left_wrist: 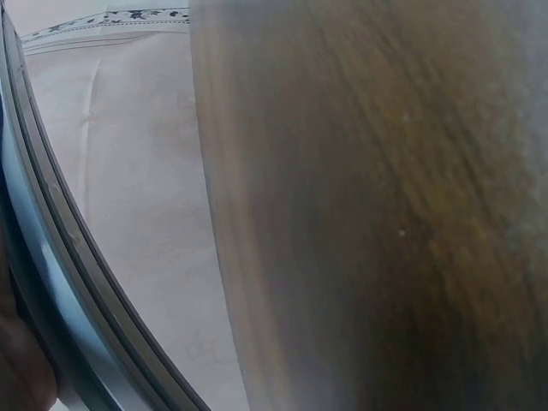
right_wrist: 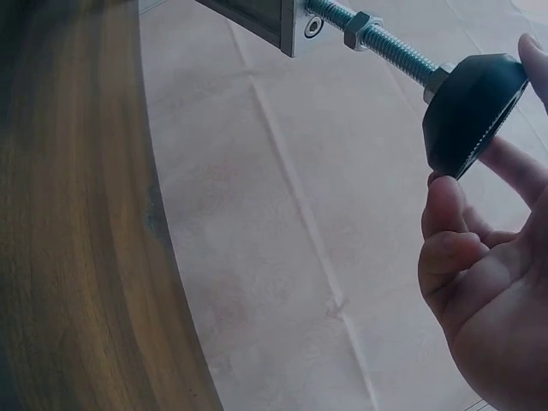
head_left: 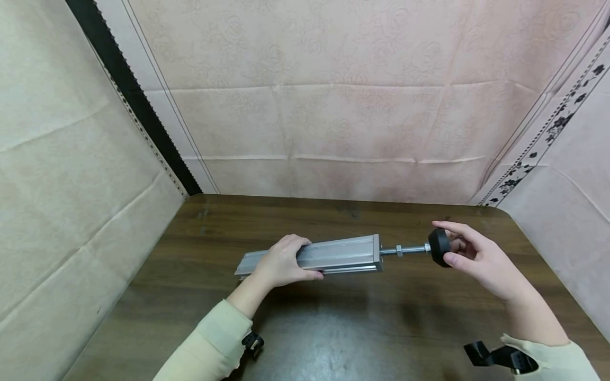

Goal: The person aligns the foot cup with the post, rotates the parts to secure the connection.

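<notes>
My left hand grips a silver aluminium profile from above, thumb on its near side. In the left wrist view the grooved side of the profile runs along the left edge. Out of the profile's right end plate sticks a threaded rod with a hex nut partway along. At the rod's tip is a black levelling foot. My right hand holds this foot by its rim between thumb and fingers. The right wrist view shows the foot tilted, fingertips at its edge.
The brown wooden table lies under the profile. A pale patterned cloth hangs behind the table's far edge, with more cloth on the left and right sides. Black camera mounts sit at both wrists.
</notes>
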`<state>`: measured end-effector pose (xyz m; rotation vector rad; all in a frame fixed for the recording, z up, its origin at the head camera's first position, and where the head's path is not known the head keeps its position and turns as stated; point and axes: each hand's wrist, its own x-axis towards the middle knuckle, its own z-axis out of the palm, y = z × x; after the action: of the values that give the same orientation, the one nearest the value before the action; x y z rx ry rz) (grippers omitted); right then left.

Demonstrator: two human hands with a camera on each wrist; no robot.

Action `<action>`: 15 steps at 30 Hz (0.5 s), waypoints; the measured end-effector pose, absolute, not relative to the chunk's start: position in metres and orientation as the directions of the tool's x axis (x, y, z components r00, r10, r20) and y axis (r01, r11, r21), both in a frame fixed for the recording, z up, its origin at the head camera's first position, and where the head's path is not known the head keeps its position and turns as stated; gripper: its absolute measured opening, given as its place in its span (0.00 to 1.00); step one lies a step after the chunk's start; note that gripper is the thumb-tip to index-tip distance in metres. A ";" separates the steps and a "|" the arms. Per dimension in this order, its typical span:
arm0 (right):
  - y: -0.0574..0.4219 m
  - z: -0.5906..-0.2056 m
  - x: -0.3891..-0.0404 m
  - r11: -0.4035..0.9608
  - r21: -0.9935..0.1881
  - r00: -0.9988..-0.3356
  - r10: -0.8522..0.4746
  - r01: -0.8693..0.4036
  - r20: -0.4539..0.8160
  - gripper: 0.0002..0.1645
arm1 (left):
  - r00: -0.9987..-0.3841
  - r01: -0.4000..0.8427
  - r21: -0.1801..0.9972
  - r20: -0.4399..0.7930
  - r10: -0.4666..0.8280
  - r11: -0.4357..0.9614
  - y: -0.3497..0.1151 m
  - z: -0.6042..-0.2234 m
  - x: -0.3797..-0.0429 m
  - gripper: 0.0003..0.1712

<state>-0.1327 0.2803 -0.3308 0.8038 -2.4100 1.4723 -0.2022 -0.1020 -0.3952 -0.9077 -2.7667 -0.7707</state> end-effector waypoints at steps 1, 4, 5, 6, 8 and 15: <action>0.281 -0.330 -0.133 0.370 -0.752 -0.832 -0.342 -0.546 0.436 0.35 | -0.812 0.583 0.431 0.273 0.516 0.689 -0.101 -0.395 -0.202 0.43; 0.281 -0.330 -0.134 0.380 -0.738 -0.823 -0.367 -0.558 0.433 0.39 | -0.824 0.567 0.432 0.271 0.499 0.701 -0.102 -0.396 -0.201 0.43; 0.282 -0.330 -0.134 0.363 -0.735 -0.811 -0.383 -0.572 0.442 0.42 | -0.826 0.563 0.430 0.268 0.495 0.706 -0.103 -0.396 -0.201 0.43; 0.283 -0.330 -0.134 0.331 -0.736 -0.794 -0.403 -0.590 0.456 0.44 | -0.827 0.561 0.430 0.267 0.494 0.707 -0.103 -0.396 -0.201 0.43; 0.285 -0.332 -0.136 0.224 -0.733 -0.736 -0.449 -0.642 0.507 0.51 | -0.827 0.561 0.432 0.267 0.494 0.706 -0.103 -0.397 -0.201 0.44; 0.285 -0.337 -0.141 -0.010 -0.703 -0.579 -0.558 -0.711 0.594 0.54 | -0.830 0.558 0.439 0.269 0.490 0.704 -0.104 -0.395 -0.201 0.43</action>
<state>-0.1413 0.2852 -0.3374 1.3643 -2.1067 1.6461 -0.2010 -0.1041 -0.3951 -0.8577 -2.7773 -0.7805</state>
